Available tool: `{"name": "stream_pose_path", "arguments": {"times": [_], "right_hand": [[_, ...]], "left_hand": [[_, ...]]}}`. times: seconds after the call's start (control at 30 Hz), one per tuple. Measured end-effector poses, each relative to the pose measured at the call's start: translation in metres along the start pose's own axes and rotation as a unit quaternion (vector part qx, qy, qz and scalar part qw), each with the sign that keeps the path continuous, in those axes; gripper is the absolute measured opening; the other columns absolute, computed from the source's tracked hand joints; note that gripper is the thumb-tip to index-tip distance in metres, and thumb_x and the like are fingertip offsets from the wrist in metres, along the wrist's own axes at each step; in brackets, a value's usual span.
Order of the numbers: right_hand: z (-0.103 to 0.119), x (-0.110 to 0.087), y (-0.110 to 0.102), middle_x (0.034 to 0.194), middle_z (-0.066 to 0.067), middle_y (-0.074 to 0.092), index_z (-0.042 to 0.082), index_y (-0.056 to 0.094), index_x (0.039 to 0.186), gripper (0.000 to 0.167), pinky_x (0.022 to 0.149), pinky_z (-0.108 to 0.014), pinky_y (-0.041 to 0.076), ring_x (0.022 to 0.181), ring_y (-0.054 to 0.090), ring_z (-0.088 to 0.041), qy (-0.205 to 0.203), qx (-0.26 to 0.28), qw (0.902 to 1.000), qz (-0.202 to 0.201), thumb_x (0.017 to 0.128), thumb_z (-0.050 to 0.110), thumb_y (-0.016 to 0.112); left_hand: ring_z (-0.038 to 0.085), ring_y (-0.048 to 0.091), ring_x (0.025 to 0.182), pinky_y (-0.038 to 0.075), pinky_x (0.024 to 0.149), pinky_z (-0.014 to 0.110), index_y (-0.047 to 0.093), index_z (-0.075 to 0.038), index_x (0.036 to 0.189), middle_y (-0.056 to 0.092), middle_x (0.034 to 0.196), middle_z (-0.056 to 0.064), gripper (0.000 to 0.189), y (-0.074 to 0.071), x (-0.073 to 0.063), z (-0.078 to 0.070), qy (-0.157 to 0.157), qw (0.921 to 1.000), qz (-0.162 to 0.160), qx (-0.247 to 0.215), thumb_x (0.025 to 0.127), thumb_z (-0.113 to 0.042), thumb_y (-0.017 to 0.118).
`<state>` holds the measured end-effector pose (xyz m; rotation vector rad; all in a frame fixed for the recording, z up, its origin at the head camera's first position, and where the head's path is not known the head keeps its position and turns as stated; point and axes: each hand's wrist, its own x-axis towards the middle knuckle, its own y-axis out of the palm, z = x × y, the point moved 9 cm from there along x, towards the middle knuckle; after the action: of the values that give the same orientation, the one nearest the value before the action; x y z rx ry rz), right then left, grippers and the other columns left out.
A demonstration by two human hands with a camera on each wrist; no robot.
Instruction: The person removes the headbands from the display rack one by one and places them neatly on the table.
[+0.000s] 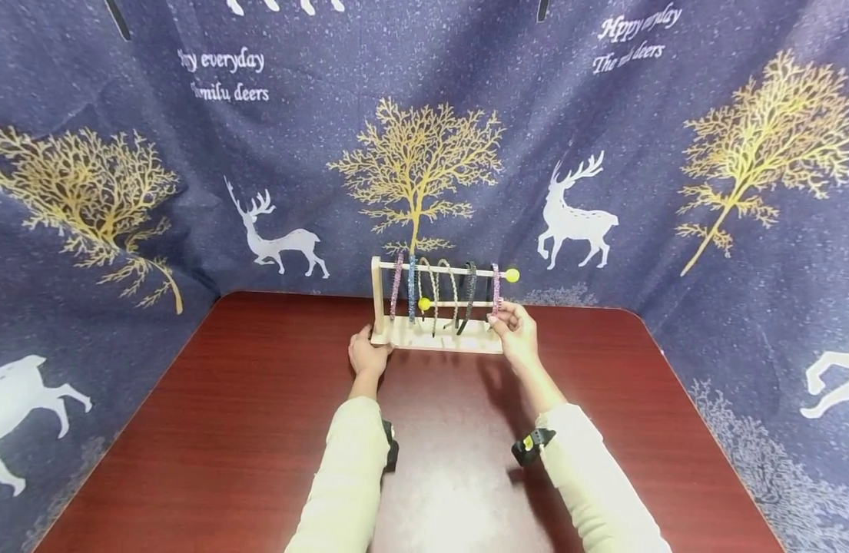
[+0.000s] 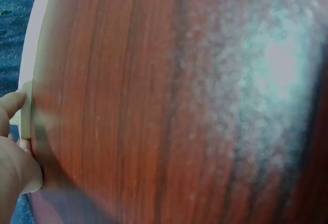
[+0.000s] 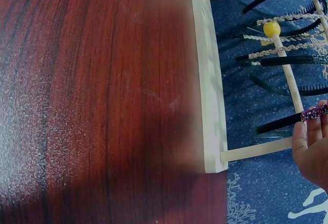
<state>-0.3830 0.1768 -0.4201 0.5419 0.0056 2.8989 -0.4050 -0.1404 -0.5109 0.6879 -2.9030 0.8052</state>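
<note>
A pale wooden headband rack [image 1: 403,338] stands near the far edge of the table, several headbands hanging from its upper rod. At the rack's left end, my left hand [image 1: 367,355] holds the base by its corner; in the left wrist view the hand's fingers [image 2: 13,101] lie against the wood. My right hand [image 1: 519,332] pinches the lower end of a glittery pink-purple headband [image 1: 496,286], the rightmost on the rod. Left of it hang a black headband [image 1: 470,286], two braided beige headbands [image 1: 453,292], a blue headband [image 1: 412,288] and another pink-purple headband [image 1: 396,286].
One yellow ball [image 1: 512,275] caps the upper rod on the right, and a second yellow ball [image 1: 424,304] caps the lower rod on the left. The red-brown table [image 1: 272,415] reaches back to a dark blue curtain [image 1: 293,184] with deer and trees.
</note>
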Motion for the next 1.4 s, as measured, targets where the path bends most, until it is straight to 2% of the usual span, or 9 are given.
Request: {"name": "stream_pose_path", "arguments": {"times": [0.23,0.4,0.57,0.7,0.77,0.9,1.03,1.17,1.4], "right_hand": [[-0.001,0.002,-0.004,0.089,-0.023,0.064,-0.012,0.056,0.109,0.028,0.067,-0.019,0.048,0.073,0.061,-0.007,0.0,0.006,1.0,-0.006,0.082,-0.012,0.061],[0.008,0.008,-0.011,0.089,-0.022,0.064,-0.014,0.054,0.11,0.029,0.071,-0.02,0.049,0.076,0.062,-0.01,-0.008,0.031,0.9993,-0.021,0.082,-0.014,0.059],[0.022,0.015,-0.018,0.089,-0.023,0.063,-0.016,0.05,0.112,0.03,0.075,-0.027,0.052,0.076,0.064,-0.011,-0.01,0.073,0.9966,-0.038,0.083,-0.015,0.057],[0.03,0.018,-0.021,0.083,-0.012,0.063,-0.014,0.049,0.113,0.029,0.079,-0.034,0.051,0.077,0.064,-0.014,-0.004,0.118,0.9919,-0.047,0.084,-0.016,0.055],[0.034,0.019,-0.022,0.082,-0.008,0.063,-0.011,0.05,0.111,0.028,0.078,-0.033,0.051,0.077,0.064,-0.015,-0.002,0.141,0.9888,-0.049,0.084,-0.016,0.054],[0.043,0.019,-0.022,0.08,-0.006,0.064,-0.004,0.053,0.108,0.027,0.074,-0.029,0.052,0.075,0.063,-0.014,-0.005,0.17,0.9844,-0.047,0.085,-0.017,0.053],[0.051,0.019,-0.024,0.08,-0.007,0.064,-0.006,0.052,0.109,0.027,0.076,-0.03,0.052,0.075,0.064,-0.014,-0.017,0.193,0.9802,-0.041,0.085,-0.018,0.052],[0.057,0.016,-0.032,0.081,-0.009,0.064,-0.009,0.051,0.111,0.028,0.077,-0.033,0.052,0.075,0.064,-0.015,-0.027,0.202,0.9781,-0.039,0.084,-0.018,0.054],[0.065,0.011,-0.05,0.08,-0.009,0.065,-0.002,0.058,0.104,0.03,0.072,-0.027,0.053,0.076,0.065,-0.016,-0.049,0.191,0.9794,-0.043,0.082,-0.021,0.054]], "left_hand": [[0.039,0.049,0.104,0.035,0.094,0.043,0.065,0.0,0.112,0.058,0.104,0.022,0.05,0.001,0.0,-0.001,0.006,0.9996,0.015,0.024,0.065,-0.009,0.079],[0.039,0.05,0.104,0.035,0.094,0.045,0.064,0.001,0.115,0.058,0.105,0.022,0.049,0.001,0.0,-0.002,0.012,0.999,0.036,0.023,0.07,-0.011,0.077],[0.038,0.049,0.106,0.033,0.096,0.046,0.063,0.002,0.116,0.057,0.106,0.023,0.045,-0.001,0.001,0.001,0.005,0.9987,0.047,0.021,0.076,-0.013,0.075],[0.038,0.049,0.107,0.031,0.097,0.046,0.063,0.002,0.116,0.058,0.106,0.022,0.044,-0.003,0.002,0.0,0.006,0.999,0.038,0.021,0.077,-0.014,0.075],[0.038,0.049,0.108,0.03,0.098,0.045,0.064,0.001,0.116,0.059,0.106,0.022,0.043,-0.003,0.002,0.0,0.003,0.9993,0.03,0.021,0.077,-0.014,0.075],[0.038,0.049,0.107,0.032,0.097,0.045,0.066,-0.001,0.114,0.059,0.105,0.021,0.042,-0.006,0.001,0.001,-0.01,0.9997,0.013,0.021,0.075,-0.012,0.076],[0.038,0.049,0.106,0.032,0.096,0.045,0.066,0.0,0.111,0.058,0.104,0.021,0.04,-0.007,0.002,-0.002,-0.008,0.9999,-0.001,0.013,0.074,-0.012,0.077],[0.037,0.049,0.106,0.032,0.096,0.045,0.066,0.0,0.112,0.059,0.103,0.02,0.041,-0.006,0.002,-0.002,-0.002,0.9998,0.006,0.017,0.074,-0.013,0.077],[0.035,0.05,0.105,0.031,0.097,0.044,0.066,0.0,0.112,0.059,0.1,0.019,0.042,-0.005,0.003,0.001,0.005,0.9996,0.019,0.019,0.073,-0.012,0.078]]}}
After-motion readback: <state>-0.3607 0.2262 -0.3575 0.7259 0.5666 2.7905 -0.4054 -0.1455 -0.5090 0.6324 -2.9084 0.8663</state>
